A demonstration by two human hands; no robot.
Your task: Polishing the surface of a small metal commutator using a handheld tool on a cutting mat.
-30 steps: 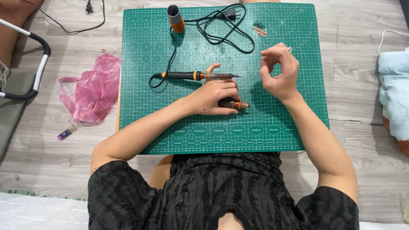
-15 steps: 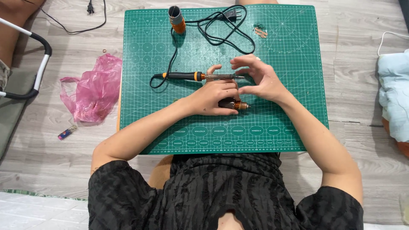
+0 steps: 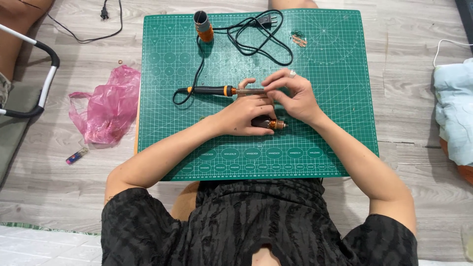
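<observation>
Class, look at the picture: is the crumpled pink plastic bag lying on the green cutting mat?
No: the crumpled pink plastic bag lies on the grey wooden floor, just left of the green cutting mat.

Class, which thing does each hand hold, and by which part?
Left hand holds a small dark tool by its body. Right hand fingertips meet near the soldering iron; grip unclear.

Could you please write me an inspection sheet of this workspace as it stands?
Surface: green cutting mat on a wood-look floor.
Job's things: soldering iron lying on the mat; small dark tool with copper tip under the left hand.
Clutter: pink plastic bag, orange cylinder, small copper bits.
Hands: left hand rests on the small tool; right hand at the iron's tip.
Cables: black cord coiled on the mat.
Surroundings: light blue cloth.
</observation>
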